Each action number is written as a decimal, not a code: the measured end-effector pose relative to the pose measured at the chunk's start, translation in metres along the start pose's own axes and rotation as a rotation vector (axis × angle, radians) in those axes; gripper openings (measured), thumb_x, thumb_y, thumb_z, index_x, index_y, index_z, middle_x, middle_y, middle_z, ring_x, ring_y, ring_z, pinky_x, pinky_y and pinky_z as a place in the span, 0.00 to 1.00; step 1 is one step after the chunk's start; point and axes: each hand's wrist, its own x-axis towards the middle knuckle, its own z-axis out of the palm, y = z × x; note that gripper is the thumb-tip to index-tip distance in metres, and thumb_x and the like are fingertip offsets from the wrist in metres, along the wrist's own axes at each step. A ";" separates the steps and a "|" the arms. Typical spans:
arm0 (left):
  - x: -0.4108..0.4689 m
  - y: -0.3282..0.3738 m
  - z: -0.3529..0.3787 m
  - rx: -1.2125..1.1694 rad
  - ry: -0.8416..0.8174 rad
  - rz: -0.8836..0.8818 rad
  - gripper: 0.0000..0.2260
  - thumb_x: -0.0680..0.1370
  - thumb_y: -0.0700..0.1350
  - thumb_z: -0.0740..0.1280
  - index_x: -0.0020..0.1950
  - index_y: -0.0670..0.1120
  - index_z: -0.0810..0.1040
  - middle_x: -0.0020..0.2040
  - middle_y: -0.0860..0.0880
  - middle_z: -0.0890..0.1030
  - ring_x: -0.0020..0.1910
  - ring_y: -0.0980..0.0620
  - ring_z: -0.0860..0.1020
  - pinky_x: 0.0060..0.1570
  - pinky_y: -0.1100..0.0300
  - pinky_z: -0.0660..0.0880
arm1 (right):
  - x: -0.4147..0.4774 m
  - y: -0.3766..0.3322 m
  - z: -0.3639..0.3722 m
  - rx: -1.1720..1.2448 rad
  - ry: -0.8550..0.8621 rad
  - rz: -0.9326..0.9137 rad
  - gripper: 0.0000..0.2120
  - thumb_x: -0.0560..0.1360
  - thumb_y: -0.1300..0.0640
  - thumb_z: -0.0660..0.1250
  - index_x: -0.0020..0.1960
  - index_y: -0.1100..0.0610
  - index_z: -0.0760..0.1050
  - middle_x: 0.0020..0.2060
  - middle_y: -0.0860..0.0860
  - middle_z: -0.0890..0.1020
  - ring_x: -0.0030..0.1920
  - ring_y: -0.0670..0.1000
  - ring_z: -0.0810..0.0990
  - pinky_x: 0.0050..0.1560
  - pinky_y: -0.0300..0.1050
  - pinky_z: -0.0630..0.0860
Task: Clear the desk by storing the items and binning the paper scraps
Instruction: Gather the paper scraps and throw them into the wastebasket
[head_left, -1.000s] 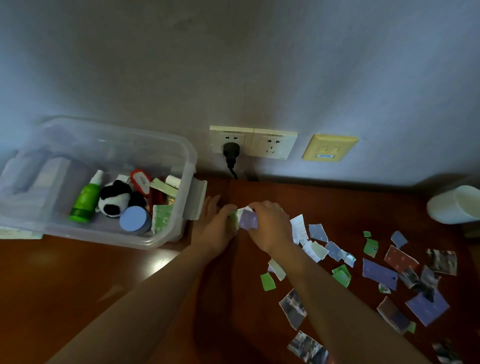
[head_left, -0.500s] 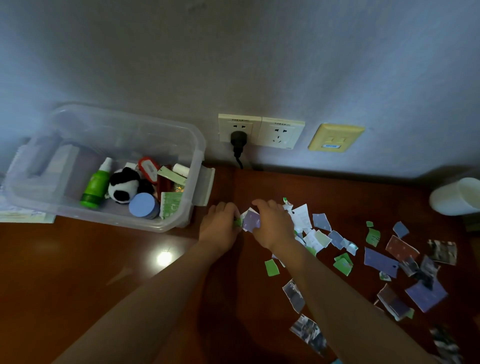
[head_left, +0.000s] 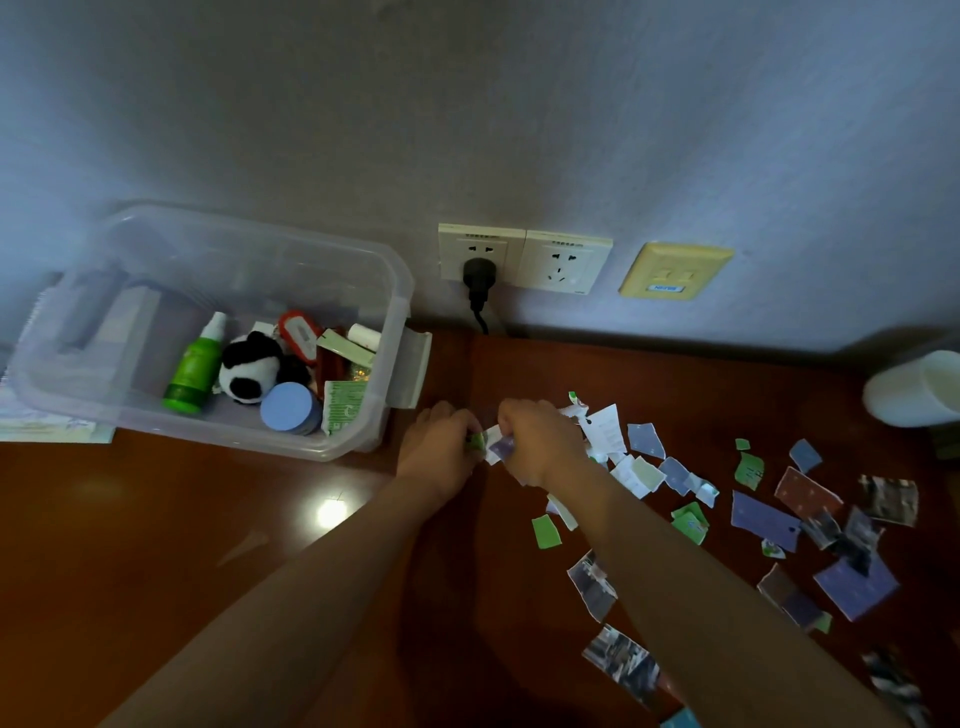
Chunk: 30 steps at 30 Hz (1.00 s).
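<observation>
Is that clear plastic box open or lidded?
Open: no lid covers the clear storage box; its side latch hangs loose, and the panda plush and green spray bottle lie uncovered inside.

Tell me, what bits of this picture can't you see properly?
Head view:
- Bunched paper scraps: the left hand and right hand pinch them, fingers hiding how many.
- White round container: cut off by the right edge.
- Clear plastic storage box: its left-end contents blur behind the cloudy wall.
- Yellow wall plate's label: too small to read.
</observation>
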 end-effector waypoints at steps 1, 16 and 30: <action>-0.001 -0.001 0.001 -0.034 0.005 -0.006 0.07 0.73 0.45 0.71 0.50 0.51 0.78 0.53 0.48 0.74 0.52 0.46 0.74 0.49 0.55 0.72 | -0.003 0.001 0.002 0.080 0.000 0.037 0.10 0.76 0.53 0.68 0.49 0.52 0.67 0.47 0.52 0.77 0.49 0.54 0.77 0.47 0.48 0.75; 0.000 0.012 0.004 -0.961 0.023 -0.437 0.13 0.78 0.38 0.56 0.34 0.46 0.70 0.31 0.45 0.70 0.31 0.47 0.68 0.34 0.54 0.65 | -0.028 0.024 -0.004 1.145 0.171 0.583 0.07 0.79 0.56 0.58 0.45 0.54 0.74 0.39 0.50 0.76 0.40 0.48 0.75 0.40 0.43 0.71; 0.009 0.033 0.015 -0.127 -0.021 -0.056 0.15 0.74 0.56 0.68 0.57 0.52 0.73 0.49 0.53 0.79 0.47 0.50 0.79 0.43 0.57 0.75 | -0.021 0.060 -0.007 0.417 0.284 0.452 0.16 0.78 0.52 0.66 0.64 0.51 0.71 0.59 0.50 0.71 0.47 0.49 0.76 0.43 0.43 0.73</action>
